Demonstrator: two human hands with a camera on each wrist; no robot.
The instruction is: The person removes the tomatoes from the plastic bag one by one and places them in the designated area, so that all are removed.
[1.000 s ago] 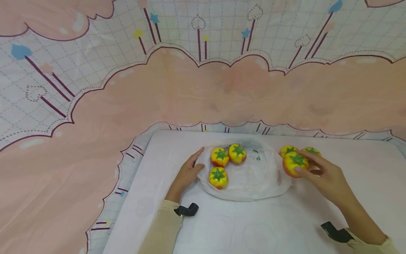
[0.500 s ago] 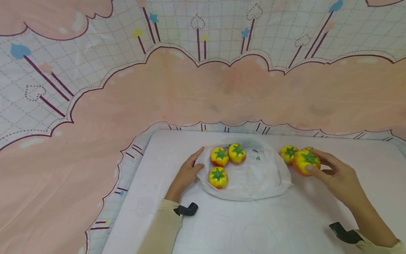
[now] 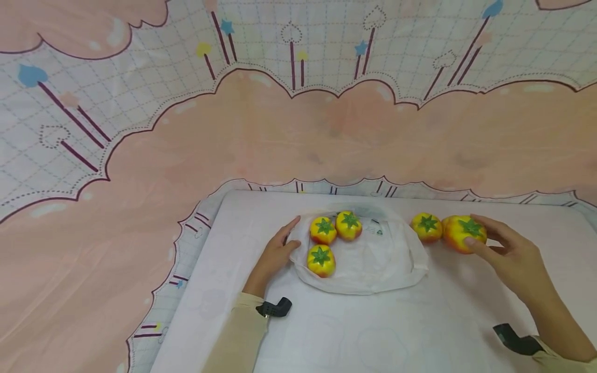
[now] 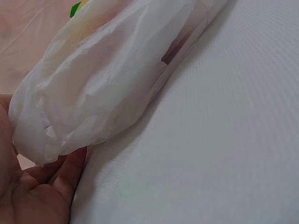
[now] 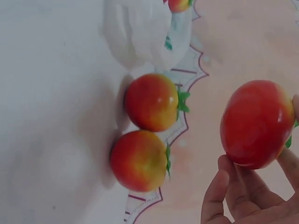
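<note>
My right hand (image 3: 517, 259) grips a glossy red-and-yellow toy tomato (image 5: 256, 125) with a green star-shaped top, between thumb and fingers. In the right wrist view it hangs above the table, apart from two more tomatoes, a nearer one (image 5: 139, 161) and a farther one (image 5: 152, 102), which sit side by side. At the left side of a white plastic bag (image 3: 373, 264), my left hand (image 3: 272, 259) holds the bag's edge, thumb on the near side. Its other fingers are partly hidden in the left wrist view. Three tomatoes (image 3: 321, 260) lie on the opened bag, toward its left side.
The white table (image 3: 326, 331) carries everything. A patterned pink-and-white cloth (image 3: 326, 134) hangs behind its far edge. Dark wrist mounts (image 3: 517, 339) sit at both sleeves.
My right hand has moved to the right with its tomato, away from the bag, so the tomato now overlaps the rightmost table tomato in the head view. The left hand and bag stay put.
</note>
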